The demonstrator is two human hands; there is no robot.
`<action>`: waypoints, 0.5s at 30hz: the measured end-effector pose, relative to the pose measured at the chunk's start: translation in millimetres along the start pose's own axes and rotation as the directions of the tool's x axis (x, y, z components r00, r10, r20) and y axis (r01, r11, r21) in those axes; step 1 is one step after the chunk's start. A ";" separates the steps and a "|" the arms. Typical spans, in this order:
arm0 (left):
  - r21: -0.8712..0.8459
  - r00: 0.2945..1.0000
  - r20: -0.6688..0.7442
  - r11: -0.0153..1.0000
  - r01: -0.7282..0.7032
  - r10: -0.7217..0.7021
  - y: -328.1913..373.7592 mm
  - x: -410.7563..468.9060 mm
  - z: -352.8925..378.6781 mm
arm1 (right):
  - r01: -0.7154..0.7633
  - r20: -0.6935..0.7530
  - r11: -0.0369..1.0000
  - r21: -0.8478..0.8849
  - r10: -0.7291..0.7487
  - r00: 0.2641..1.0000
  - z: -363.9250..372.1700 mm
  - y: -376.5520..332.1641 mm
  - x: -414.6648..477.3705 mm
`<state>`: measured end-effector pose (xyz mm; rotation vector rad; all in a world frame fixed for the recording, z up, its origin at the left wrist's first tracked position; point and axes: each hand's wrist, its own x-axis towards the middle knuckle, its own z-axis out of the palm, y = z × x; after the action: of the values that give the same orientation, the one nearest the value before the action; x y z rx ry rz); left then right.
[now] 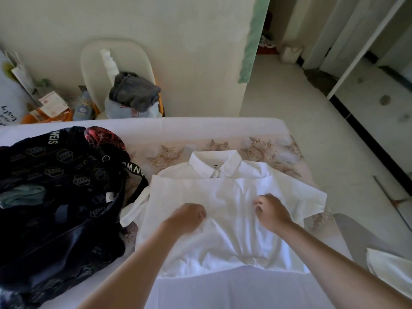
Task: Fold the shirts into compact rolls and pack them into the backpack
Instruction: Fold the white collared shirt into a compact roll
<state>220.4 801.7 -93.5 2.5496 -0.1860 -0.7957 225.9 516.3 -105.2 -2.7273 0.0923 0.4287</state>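
A white collared shirt (pixel 225 188) lies flat on the bed, collar pointing away from me, short sleeves spread to both sides. My left hand (pixel 189 216) rests on the shirt's middle left with fingers curled into the fabric. My right hand (pixel 270 211) sits on the middle right, fingers pinching the cloth. The dark patterned backpack (pixel 60 190) lies open on the bed to the left of the shirt, with a teal rolled garment (pixel 22 195) and a red patterned item (pixel 104 137) showing inside it.
The bed (pixel 200 128) has a white sheet and a floral cover. Behind it a white chair (pixel 95 63) holds grey clothing (pixel 133 91). Bags and papers crowd the far left corner. Another white cloth (pixel 390 270) lies at the right. Bare floor and a doorway lie to the right.
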 end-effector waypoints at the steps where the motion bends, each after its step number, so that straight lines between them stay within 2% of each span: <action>1: 0.018 0.991 -0.128 0.999 -0.033 0.035 4.7 12.4 -0.5 | -0.040 -0.072 0.999 -0.026 0.038 0.997 -1.4 7.3 7.5; 3: 0.114 0.961 -0.266 0.992 -0.047 0.076 6.3 36.7 -1.6 | -0.151 -0.154 0.989 0.001 0.150 0.977 -2.9 17.3 20.1; 6: 0.299 0.959 -0.279 0.953 0.047 0.040 2.3 69.2 -10.5 | -0.313 -0.095 0.936 0.161 0.331 0.939 -2.9 27.3 39.6; 11: 0.474 0.971 -0.221 0.859 0.192 -0.095 -8.8 100.3 -25.5 | -0.423 -0.098 0.906 0.021 0.423 0.901 -12.6 38.3 66.9; 13: 0.513 0.982 -0.181 0.846 0.146 -0.059 -11.6 102.4 -31.9 | -0.426 -0.065 0.892 0.155 0.439 0.896 -14.7 40.8 73.4; 15: 0.443 0.977 -0.211 0.893 0.084 0.013 -12.5 101.6 -38.6 | -0.356 -0.090 0.851 0.386 0.419 0.904 -15.5 42.5 77.2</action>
<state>325.9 801.5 -122.6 3.0616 -0.2842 -0.5354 298.6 470.6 -130.3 -2.3622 0.7118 0.2493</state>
